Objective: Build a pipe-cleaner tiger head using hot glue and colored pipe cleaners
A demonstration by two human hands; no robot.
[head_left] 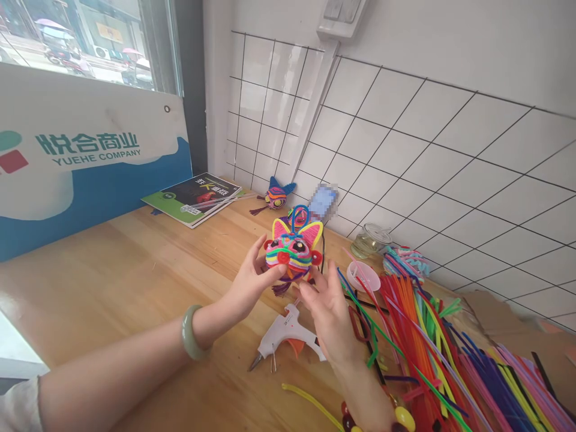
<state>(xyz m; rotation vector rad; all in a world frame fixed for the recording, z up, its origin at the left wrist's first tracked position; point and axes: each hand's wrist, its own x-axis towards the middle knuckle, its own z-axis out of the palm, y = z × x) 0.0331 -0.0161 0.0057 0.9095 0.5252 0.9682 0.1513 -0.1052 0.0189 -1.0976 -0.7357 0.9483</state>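
Fingers of the left hand point(249, 282) pinch the rainbow-striped pipe-cleaner cat head point(292, 252) at its left side, face turned nearward for viewing. The right hand point(326, 306), loosely open, steadies its underside above the white glue gun point(285, 333).

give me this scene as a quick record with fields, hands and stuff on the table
left hand: grips the pipe-cleaner figure by its side
right hand: open, fingertips at the figure's underside
below hands: white glue gun lying on the wooden table
right side: pile of loose pipe cleaners, many colours
by wall: second figure, booklet, glass jar
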